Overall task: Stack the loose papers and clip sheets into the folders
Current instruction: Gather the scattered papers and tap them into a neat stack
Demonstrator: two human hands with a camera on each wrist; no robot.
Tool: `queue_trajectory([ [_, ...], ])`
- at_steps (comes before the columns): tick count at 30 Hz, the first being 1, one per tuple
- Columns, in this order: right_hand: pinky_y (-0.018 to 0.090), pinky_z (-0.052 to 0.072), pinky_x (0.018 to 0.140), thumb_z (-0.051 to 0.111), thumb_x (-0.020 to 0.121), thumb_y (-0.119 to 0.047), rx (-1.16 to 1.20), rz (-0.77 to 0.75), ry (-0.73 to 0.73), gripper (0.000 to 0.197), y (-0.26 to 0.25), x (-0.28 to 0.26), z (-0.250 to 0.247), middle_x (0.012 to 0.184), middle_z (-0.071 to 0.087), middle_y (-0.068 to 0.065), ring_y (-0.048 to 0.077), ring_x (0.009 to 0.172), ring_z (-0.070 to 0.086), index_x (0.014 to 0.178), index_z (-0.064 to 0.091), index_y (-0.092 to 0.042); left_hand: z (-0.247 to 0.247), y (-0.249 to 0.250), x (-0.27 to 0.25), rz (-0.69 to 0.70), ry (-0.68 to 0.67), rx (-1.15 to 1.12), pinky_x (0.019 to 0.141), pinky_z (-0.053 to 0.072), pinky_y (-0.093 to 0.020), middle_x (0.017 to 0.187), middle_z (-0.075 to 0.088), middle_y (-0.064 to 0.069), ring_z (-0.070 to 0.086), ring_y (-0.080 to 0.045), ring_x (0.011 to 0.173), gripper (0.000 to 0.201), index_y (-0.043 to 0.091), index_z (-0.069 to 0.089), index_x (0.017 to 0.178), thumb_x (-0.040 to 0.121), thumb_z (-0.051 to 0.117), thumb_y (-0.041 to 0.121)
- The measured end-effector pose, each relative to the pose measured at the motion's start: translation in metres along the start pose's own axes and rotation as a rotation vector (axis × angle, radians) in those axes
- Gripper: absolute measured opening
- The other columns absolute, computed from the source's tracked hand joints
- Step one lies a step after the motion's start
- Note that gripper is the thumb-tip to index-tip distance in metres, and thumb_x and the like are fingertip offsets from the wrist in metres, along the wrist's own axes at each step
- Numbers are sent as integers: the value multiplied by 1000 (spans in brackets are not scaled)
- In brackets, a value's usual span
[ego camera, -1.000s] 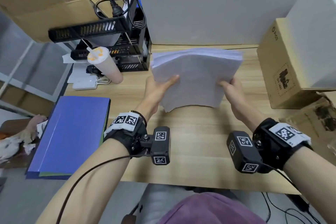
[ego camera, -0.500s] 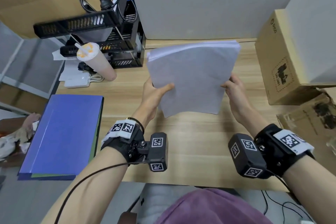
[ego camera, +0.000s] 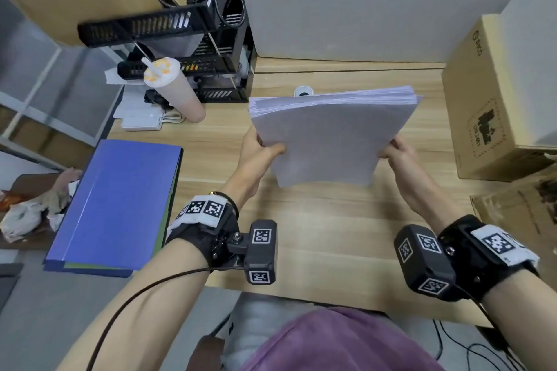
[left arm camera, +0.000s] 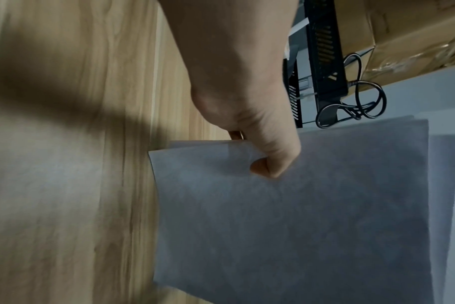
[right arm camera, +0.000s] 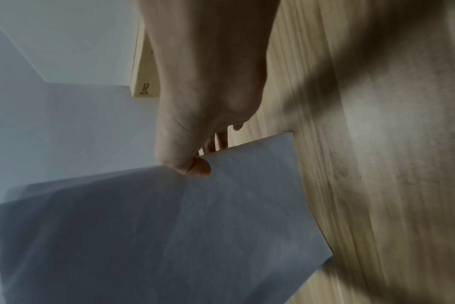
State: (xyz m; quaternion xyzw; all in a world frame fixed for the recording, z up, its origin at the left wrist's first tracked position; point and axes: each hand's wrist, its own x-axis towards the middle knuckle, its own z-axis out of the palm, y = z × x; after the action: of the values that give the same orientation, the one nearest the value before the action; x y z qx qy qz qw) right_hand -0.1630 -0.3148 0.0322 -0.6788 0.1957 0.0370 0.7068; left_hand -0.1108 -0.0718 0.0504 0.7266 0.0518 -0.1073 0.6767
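Grip: left hand and right hand both pinch the paper stack, centre frame.
Risk: uneven top edges; sheets could fan or slip if either pinch loosens.

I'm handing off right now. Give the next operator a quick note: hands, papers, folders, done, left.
Left hand: grips the paper stack at its left edge, thumb on top.
Right hand: grips its right edge.
Stack: held tilted over the desk; top edges uneven.
Blue folder: closed, at the desk's left edge, a green one under it.
Done: papers gathered.
Left: square the stack, open folders, clip sheets in.
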Motion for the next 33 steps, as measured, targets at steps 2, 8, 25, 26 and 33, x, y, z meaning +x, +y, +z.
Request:
queue_trajectory([
  [2, 6, 44, 72, 47, 76, 6, -16, 2, -16, 43, 1, -5, 0, 105, 65, -2, -4, 88, 60, 116, 58, -8, 0, 3, -1, 2, -34, 19, 72, 50, -19, 94, 66, 2, 62, -6, 85, 44, 9, 60, 107, 64, 55, 2],
  [8, 16, 43, 87, 52, 75, -2, -15, -21, 15, 54, 9, -17, 2, 120, 61, 0, 8, 110, 55, 129, 50, -6, -1, 6, -5, 3, -86, 83, 71, 48, -16, 90, 63, 5, 59, -7, 85, 40, 17, 56, 98, 63, 54, -3],
  [25, 5, 44, 66, 47, 83, 7, -88, -21, 163, 35, 16, -16, 29, 102, 62, 0, 2, 87, 55, 114, 58, -6, -3, -14, -7, -52, -30, 126, 75, 44, -8, 110, 59, 1, 55, -4, 96, 46, 9, 49, 125, 82, 51, -8],
  [26, 8, 44, 69, 48, 84, 5, -78, -25, 163, 35, 16, -15, 27, 105, 63, 2, 6, 91, 56, 116, 59, -5, -4, -18, -8, -58, -34, 128, 78, 43, -12, 112, 59, -1, 54, -6, 98, 42, 11, 50, 125, 86, 50, -5],
  [33, 16, 46, 73, 46, 100, -7, -70, 3, 157, 16, 12, -15, 22, 88, 67, -18, -3, 82, 58, 98, 60, -15, -2, 1, -31, -204, -82, 239, 74, 39, -24, 102, 56, 7, 47, -6, 89, 15, 16, 51, 116, 103, 44, 14],
])
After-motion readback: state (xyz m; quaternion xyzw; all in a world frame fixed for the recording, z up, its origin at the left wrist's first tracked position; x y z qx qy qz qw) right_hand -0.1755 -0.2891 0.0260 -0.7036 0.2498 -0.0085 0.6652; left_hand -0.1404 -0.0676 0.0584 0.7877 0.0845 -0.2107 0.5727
